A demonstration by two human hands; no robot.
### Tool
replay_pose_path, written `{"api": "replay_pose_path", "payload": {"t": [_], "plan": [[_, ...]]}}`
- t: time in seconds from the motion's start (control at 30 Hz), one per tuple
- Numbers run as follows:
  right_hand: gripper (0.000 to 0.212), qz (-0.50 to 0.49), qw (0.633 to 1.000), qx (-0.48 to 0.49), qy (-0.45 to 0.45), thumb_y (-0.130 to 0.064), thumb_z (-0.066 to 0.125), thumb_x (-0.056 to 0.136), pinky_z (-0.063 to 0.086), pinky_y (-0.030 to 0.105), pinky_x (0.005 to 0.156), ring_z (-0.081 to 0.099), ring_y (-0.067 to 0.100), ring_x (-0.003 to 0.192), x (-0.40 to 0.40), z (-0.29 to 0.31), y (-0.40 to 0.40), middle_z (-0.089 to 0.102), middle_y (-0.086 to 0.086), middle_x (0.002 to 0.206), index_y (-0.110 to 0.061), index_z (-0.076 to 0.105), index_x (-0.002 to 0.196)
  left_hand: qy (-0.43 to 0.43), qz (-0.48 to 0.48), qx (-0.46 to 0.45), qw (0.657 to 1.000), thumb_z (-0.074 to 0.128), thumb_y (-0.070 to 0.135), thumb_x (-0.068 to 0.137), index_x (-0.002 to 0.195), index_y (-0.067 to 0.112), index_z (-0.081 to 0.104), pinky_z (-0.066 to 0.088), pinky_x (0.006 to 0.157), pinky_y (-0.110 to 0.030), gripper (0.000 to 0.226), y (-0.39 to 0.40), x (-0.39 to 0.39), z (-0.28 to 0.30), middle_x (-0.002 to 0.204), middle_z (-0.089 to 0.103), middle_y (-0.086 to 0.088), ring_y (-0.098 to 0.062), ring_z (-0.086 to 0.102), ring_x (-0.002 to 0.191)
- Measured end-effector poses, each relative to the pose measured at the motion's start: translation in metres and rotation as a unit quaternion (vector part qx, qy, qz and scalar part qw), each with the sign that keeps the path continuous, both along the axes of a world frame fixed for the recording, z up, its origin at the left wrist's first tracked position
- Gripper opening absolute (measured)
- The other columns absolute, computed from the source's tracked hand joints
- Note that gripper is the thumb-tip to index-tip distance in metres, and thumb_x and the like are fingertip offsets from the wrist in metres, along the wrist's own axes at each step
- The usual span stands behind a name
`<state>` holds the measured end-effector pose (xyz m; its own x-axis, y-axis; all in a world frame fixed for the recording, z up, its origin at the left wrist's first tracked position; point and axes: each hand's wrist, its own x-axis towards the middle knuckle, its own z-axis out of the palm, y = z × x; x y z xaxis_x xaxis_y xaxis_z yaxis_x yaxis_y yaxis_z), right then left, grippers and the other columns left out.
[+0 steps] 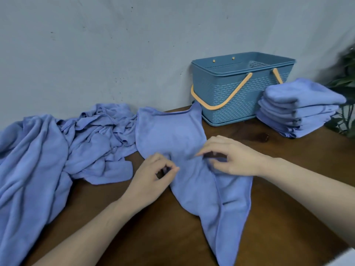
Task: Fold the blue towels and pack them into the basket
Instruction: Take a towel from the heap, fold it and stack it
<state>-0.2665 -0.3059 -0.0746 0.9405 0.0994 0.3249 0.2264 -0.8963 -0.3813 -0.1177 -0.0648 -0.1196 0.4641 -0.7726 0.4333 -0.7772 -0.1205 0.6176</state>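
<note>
One blue towel (184, 150) lies spread on the brown table (288, 169), centre of scene, its far edge reaching almost to the basket, its near end trailing toward the near right and partly doubled over on itself.

Left hand (153, 173) at the towel's left edge, mid-length. Thumb and forefinger meet in a pinch on the cloth edge; remaining fingers curled beneath. The towel runs away from this pinch to the right and far side.

Right hand (230, 156) just right of it, over the towel's middle. Fingers (207, 150) bent down and gathered on a raised fold of cloth, thumb underneath (grasp looks light; how much cloth is caught I cannot tell). The two hands are near each other, not touching.

Blue basket (242, 91) with orange handles (221, 100) stands at the far side against the grey wall (115, 45); nothing visible inside from this angle. Stack of folded towels (299, 110) just right of the basket. Heap of unfolded towels (57, 146) on the left, spilling toward the near-left edge. Green leaves (345, 73) at far right.
</note>
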Motion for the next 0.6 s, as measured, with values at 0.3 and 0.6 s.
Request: {"api": "replay_pose_path", "payload": {"t": [0.3, 0.6], "plan": [[0.067, 0.098, 0.967, -0.124, 0.201, -0.057, 0.071, 0.081, 0.032, 0.017, 0.107, 0.046, 0.0, 0.127, -0.071, 0.024, 0.063, 0.053, -0.023, 0.137, -0.043, 0.049, 0.143, 0.03, -0.002, 0.061, 0.998, 0.047, 0.053, 0.098, 0.075, 0.015, 0.064, 0.038, 0.066, -0.022, 0.047, 0.029, -0.061, 0.006, 0.072, 0.053, 0.004, -0.014, 0.052, 0.07], [0.021, -0.039, 0.981, 0.142, 0.127, -0.033, 0.076, 0.087, 0.05, 0.031, 0.08, 0.054, 0.0, 0.077, -0.055, 0.024, 0.074, 0.064, -0.007, 0.084, -0.023, 0.064, 0.102, 0.264, -0.008, -0.002, 0.965, 0.057, 0.069, 0.079, 0.094, 0.04, 0.057, 0.048, 0.078, -0.034, 0.033, 0.042, -0.101, 0.02, 0.089, 0.067, 0.005, -0.022, 0.062, 0.084]]}}
